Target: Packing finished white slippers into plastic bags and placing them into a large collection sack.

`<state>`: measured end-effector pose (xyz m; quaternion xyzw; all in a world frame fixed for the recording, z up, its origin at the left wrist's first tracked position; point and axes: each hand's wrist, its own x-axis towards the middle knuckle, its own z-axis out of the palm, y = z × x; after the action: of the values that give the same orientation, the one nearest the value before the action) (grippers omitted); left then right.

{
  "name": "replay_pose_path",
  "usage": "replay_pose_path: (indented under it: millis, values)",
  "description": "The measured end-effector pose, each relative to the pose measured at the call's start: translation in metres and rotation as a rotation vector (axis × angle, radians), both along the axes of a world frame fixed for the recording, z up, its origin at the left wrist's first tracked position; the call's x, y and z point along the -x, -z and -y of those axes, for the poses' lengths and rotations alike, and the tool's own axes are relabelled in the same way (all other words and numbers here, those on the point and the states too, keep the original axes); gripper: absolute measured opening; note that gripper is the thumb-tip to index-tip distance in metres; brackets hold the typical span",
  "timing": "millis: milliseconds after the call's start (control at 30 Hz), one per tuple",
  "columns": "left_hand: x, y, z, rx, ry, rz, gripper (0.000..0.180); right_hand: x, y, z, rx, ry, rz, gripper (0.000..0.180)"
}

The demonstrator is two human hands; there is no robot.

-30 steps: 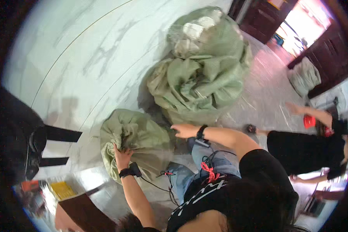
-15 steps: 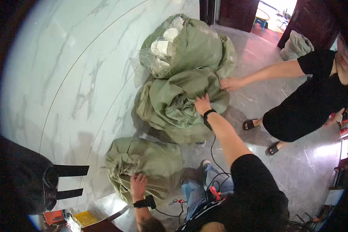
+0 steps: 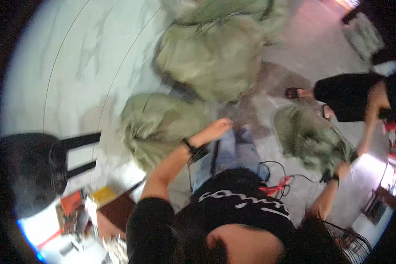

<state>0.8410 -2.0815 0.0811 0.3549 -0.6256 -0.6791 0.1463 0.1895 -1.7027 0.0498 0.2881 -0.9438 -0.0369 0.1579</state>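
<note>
My right hand (image 3: 343, 170), out to the right, is closed on the end of a limp, crumpled green cloth sack (image 3: 301, 132). Close beside it, a co-worker's arm (image 3: 370, 125) reaches down toward the same end of the sack; whether that hand touches it is blurred. My left hand (image 3: 220, 127) is in the air in front of my legs, its fingers smeared by motion. It is nearest to a full green sack (image 3: 163, 123) on the floor at left. Farther off stands a bigger bulging green sack (image 3: 211, 57).
Another green bundle (image 3: 222, 11) lies at the far edge. A greyish sack (image 3: 365, 35) rests at far right. A black chair (image 3: 31, 169) stands at left, near a brown box-like piece (image 3: 114, 215). Cables with a red tie (image 3: 277, 187) hang by my waist.
My view has tilted down and back. Both hands have left the full sacks; my right hand has swung right and now grips a limp sack. The co-worker's arm has lowered.
</note>
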Motion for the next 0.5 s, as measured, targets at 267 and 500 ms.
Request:
replay_pose_path:
  millis: [267, 500]
  values:
    - [0.125, 0.012, -0.07, 0.175, 0.341, 0.129, 0.028, -0.298, -0.034, 0.041, 0.145, -0.098, 0.804, 0.026]
    - [0.224, 0.013, -0.136, 0.333, 0.434, -0.189, 0.024, -0.227, 0.02, 0.131, 0.422, -0.004, 1.398, 0.03]
